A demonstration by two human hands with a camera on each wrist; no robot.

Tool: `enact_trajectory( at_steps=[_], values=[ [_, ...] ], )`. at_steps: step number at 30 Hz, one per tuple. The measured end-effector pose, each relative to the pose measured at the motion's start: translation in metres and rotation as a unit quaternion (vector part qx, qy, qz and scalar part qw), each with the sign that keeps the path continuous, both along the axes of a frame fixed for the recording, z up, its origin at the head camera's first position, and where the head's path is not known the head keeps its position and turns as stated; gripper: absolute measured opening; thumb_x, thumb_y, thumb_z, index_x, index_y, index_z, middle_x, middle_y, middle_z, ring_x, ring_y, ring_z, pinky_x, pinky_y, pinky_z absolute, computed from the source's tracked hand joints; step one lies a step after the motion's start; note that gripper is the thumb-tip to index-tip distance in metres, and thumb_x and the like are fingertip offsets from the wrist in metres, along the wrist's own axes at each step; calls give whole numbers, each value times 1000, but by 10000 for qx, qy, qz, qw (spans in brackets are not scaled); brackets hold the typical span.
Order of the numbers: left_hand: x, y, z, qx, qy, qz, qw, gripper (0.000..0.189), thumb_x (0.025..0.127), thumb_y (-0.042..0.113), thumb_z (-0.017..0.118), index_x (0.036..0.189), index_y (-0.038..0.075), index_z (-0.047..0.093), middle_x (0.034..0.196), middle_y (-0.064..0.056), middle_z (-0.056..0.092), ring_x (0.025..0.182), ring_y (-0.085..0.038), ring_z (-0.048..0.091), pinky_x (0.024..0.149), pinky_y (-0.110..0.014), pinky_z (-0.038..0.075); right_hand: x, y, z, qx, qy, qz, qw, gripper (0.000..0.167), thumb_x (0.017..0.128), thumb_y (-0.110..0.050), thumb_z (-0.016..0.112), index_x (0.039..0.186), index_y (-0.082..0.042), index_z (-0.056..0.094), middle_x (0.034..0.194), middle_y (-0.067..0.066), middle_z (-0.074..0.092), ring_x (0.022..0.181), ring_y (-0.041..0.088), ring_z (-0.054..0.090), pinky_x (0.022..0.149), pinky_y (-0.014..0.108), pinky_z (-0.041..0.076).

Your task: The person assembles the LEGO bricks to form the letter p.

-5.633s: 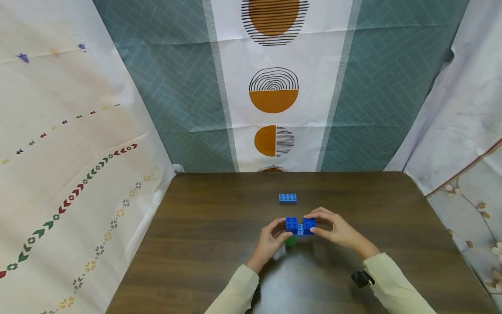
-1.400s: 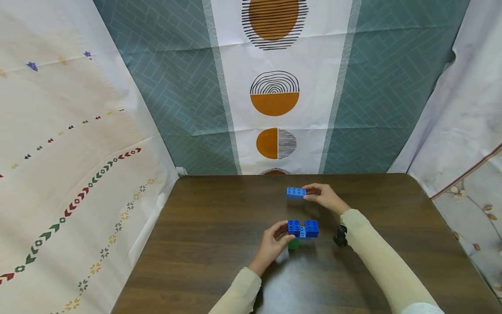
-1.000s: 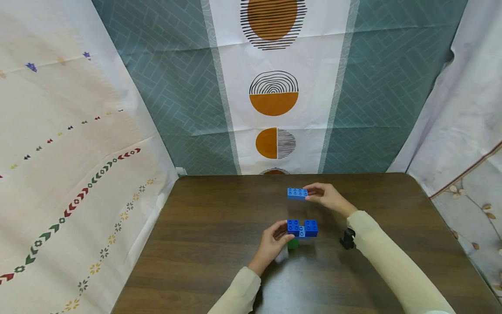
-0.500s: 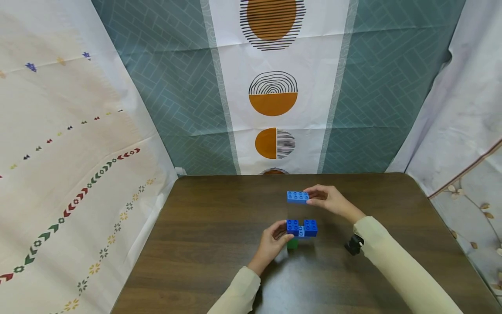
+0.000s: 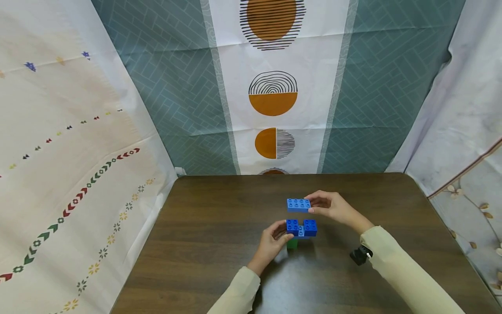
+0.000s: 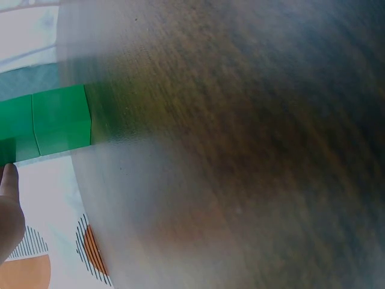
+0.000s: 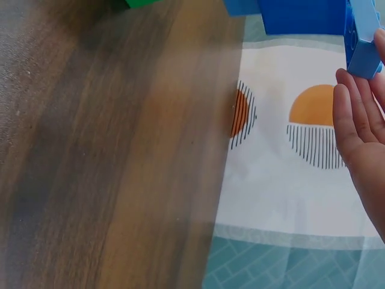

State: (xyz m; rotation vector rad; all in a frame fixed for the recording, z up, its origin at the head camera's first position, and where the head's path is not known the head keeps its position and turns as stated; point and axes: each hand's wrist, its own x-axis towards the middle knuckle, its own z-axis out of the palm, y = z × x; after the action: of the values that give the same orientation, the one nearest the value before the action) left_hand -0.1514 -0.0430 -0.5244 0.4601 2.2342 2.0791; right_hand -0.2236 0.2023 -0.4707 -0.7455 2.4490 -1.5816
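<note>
In the head view, my left hand [image 5: 271, 245] holds a small brick stack by its left side. Two dark blue toy bricks [image 5: 310, 227] sit apart on top of a light blue brick [image 5: 301, 231], with green bricks [image 5: 292, 244] below at the left. The left wrist view shows these green bricks [image 6: 63, 120] one on another, a fingertip against them. Between thumb and fingers, my right hand [image 5: 333, 208] pinches the right end of another light blue brick [image 5: 298, 205], just above and behind the dark blue pair. In the right wrist view that pinched brick [image 7: 366, 45] is near a dark blue brick [image 7: 304, 17].
The stack stands on a brown wooden table [image 5: 204, 240]. Behind the table hangs a teal and white patterned curtain [image 5: 353, 109], with pale printed cloths [image 5: 78, 174] along the sides. A dark wrist camera [image 5: 360, 255] hangs under the right sleeve.
My right hand left the stack, picked up the light blue brick from the table behind and brought it nearer, toward the stack. My left hand has stayed on the stack.
</note>
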Motion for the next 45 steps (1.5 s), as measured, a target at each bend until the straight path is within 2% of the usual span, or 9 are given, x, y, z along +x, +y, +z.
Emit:
enact_trajectory(
  at_steps=[2,9,11,17,22,26,29,36,45],
  values=[
    [0,0,-1,2,45,25,10000,34,89,4,67,120,-7,59,116,-24,64,110,-36,61,94,-34,50,4,0,2,3,27,56,10000,34,87,-18,73,119,-9,64,108,7,65,94,22,63,82,25,55],
    [-11,2,-29,-13,45,126,9999,36,89,11,68,122,0,61,117,-18,65,110,-29,62,94,-33,51,13,0,2,-85,69,221,9997,32,87,-17,72,118,-9,64,107,7,65,94,21,64,83,26,55],
    [-11,2,-29,-10,42,125,9999,36,88,12,68,122,1,61,118,-16,65,110,-28,62,94,-33,50,15,-1,0,-106,59,257,9996,33,87,-16,72,118,-9,64,108,7,65,95,21,63,84,26,54],
    [-9,3,-24,-97,76,141,9998,35,88,8,67,122,0,60,117,-18,65,109,-30,63,94,-34,50,22,-1,-3,-105,81,321,9994,32,87,-16,72,118,-9,65,108,6,65,95,22,63,85,26,53],
    [-1,3,-6,-142,197,122,9996,34,89,5,67,120,-6,59,115,-23,64,108,-35,62,93,-36,51,27,0,-5,-81,68,314,9995,31,87,-16,73,117,-10,65,109,5,64,94,22,62,85,28,54],
    [2,1,3,-85,66,80,9999,34,88,2,67,120,-7,59,116,-24,64,109,-36,61,94,-35,50,29,0,-6,-89,111,353,9993,31,86,-16,73,116,-10,65,109,5,65,94,21,62,87,39,54],
    [1,1,4,-9,60,49,10000,35,88,1,67,120,-8,58,116,-25,63,110,-37,61,95,-38,50,30,0,-7,-96,148,367,9992,31,86,-16,74,115,-11,65,108,4,65,94,20,62,87,46,54],
    [-1,1,0,-18,70,22,10000,35,88,4,68,121,-7,59,117,-24,63,110,-35,61,95,-40,50,31,-2,-7,-63,190,458,9988,32,86,-15,74,116,-10,65,109,5,64,95,20,62,88,39,54],
    [0,2,0,-2,136,55,9999,34,89,5,67,120,-5,60,116,-23,64,109,-34,62,95,-50,48,35,-4,-1,112,-46,418,9991,33,85,-17,74,116,-12,64,111,3,63,99,21,60,93,45,51]
  ],
)
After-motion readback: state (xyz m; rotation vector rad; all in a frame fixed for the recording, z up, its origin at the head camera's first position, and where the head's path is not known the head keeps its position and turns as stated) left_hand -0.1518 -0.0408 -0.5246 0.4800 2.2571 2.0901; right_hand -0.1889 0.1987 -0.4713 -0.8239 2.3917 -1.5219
